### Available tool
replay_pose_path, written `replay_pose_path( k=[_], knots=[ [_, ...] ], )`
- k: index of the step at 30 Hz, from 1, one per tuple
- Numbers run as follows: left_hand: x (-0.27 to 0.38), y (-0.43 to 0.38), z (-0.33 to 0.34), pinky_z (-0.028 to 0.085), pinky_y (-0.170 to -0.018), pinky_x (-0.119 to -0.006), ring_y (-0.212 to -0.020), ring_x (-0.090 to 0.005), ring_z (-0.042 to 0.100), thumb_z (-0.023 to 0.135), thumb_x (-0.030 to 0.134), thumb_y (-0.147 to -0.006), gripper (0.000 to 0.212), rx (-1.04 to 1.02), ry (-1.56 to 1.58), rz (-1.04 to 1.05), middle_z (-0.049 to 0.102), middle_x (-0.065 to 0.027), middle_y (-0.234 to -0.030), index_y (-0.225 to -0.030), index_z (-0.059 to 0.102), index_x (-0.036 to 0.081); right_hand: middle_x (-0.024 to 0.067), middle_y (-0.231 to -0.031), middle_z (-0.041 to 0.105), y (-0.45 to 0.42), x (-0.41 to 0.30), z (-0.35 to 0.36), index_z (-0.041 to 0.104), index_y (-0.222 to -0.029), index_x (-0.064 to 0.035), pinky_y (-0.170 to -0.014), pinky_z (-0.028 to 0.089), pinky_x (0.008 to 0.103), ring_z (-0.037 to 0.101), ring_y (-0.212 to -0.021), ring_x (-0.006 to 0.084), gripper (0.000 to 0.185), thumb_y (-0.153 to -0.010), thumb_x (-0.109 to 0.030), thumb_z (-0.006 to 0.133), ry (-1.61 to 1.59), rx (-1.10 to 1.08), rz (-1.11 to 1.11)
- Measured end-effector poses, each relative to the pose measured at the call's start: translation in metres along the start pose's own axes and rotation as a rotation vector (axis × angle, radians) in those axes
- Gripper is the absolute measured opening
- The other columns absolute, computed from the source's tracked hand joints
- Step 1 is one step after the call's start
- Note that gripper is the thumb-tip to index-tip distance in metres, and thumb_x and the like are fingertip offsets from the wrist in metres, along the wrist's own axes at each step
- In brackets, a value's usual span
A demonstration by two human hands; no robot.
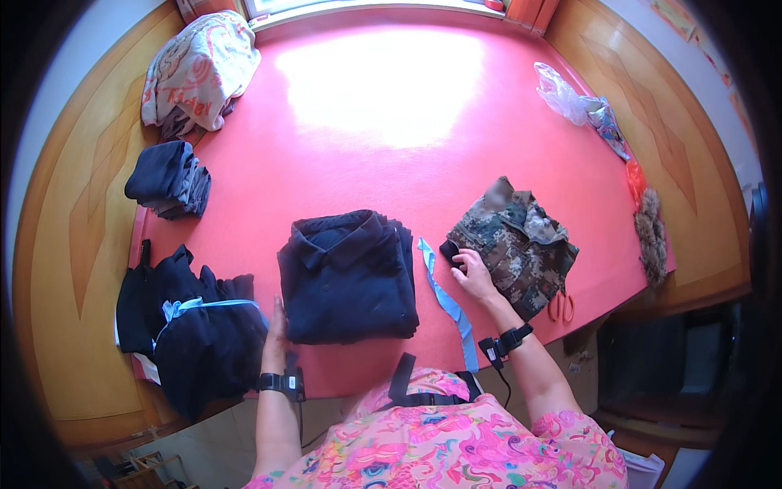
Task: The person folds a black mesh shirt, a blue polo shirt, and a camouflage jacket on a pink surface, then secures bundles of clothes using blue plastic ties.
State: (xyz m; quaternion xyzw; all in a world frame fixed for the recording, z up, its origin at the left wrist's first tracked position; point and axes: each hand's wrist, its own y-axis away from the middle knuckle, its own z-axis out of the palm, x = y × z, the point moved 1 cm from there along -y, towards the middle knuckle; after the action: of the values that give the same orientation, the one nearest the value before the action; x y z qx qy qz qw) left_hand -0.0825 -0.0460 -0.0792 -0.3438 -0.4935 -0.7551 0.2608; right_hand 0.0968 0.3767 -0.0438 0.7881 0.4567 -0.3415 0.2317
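Note:
A neat stack of folded dark collared shirts (351,281) lies in front of me, its collar at the far side. My left hand (277,321) rests upright along the left side of this stack, its fingers partly hidden. To the right is a folded camouflage garment (519,238) with a dark piece (450,252) showing at its left corner. My right hand (475,276) reaches over that corner, thumb and fingers apart, the fingertips at the dark piece. Between the stack and the garment lies a twisted light-blue cloth strip (446,299).
Scissors with orange handles (561,307) lie beside the camouflage garment. A dark cloth bundle tied with blue strip (208,348) sits at the left edge. Beyond it are folded clothes (168,180) and a printed cloth-covered pile (198,73). Plastic bags (559,95) and a furry item (650,238) line the right.

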Motion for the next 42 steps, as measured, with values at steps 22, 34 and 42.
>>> replay_pose_path(
  k=[22,34,42],
  knots=[
    [-0.031,0.026,0.045,0.043,-0.09,-0.03,-0.103,-0.0169,0.053,0.046,0.031,-0.092,0.038,-0.102,-0.099,-0.31,0.055,-0.0063,-0.116,-0.118,0.049,0.003,-0.0011,-0.077,0.051,-0.025,0.036,0.056,0.053,-0.089,-0.0053,-0.056,0.039,0.0256,0.046,-0.067,0.0074,0.011,-0.088,-0.016,0.054,-0.494,-0.438,0.508],
    [-0.036,-0.052,0.04,0.047,-0.086,-0.032,-0.094,-0.0193,0.057,0.033,0.036,-0.096,0.041,-0.037,0.551,-0.122,0.058,-0.01,-0.107,-0.114,0.052,0.004,0.0017,-0.064,0.052,-0.107,0.003,0.061,0.049,-0.087,-0.0042,-0.044,0.039,0.0245,0.048,-0.05,0.0105,0.013,-0.089,-0.017,0.053,-0.397,-0.48,0.637],
    [-0.033,-0.066,0.039,0.046,-0.09,-0.035,-0.099,-0.0239,0.057,0.023,0.038,-0.097,0.051,0.063,0.548,-0.175,0.058,-0.0138,-0.111,-0.116,0.051,0.001,0.0086,-0.089,0.063,-0.114,0.015,0.094,0.061,-0.093,-0.0008,-0.067,0.05,0.0269,0.061,-0.074,0.0155,0.015,-0.085,-0.013,0.056,-0.756,-0.613,0.675]
  ],
)
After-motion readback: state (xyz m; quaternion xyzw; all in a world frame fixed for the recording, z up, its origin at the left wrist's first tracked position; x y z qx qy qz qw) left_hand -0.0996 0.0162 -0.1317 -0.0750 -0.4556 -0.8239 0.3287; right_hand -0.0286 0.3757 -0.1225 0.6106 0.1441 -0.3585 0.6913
